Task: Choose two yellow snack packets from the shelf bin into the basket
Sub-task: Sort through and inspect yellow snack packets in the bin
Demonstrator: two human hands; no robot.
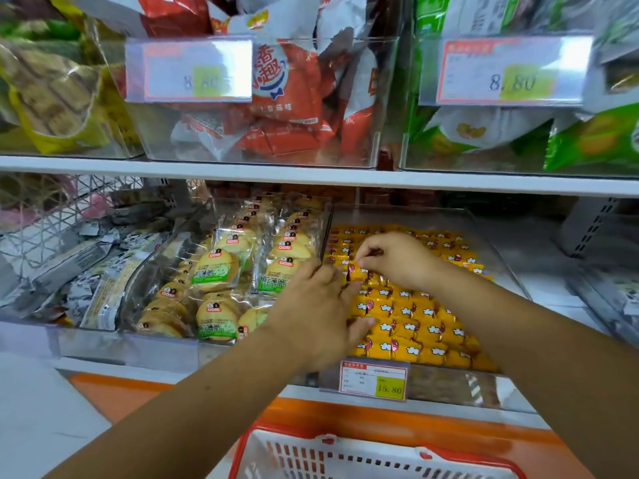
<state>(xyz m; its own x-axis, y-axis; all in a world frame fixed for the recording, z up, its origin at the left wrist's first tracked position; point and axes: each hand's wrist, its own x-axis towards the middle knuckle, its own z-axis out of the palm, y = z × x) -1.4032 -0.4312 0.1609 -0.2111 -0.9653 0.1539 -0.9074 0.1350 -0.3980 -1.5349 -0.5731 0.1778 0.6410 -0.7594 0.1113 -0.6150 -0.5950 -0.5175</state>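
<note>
Small yellow snack packets with red and white marks fill a clear shelf bin on the lower shelf. My left hand lies palm down over the bin's left front part, fingers spread and resting on the packets. Farther back, my right hand curls over the packets with its fingertips pinched on a yellow packet. At the bottom edge is the rim of a white and red basket, below both arms.
A clear bin of round biscuit packs stands left of the yellow bin. A price tag marked 15.80 hangs on the bin front. Upper-shelf bins hold red packs and green packs. An orange shelf ledge runs below.
</note>
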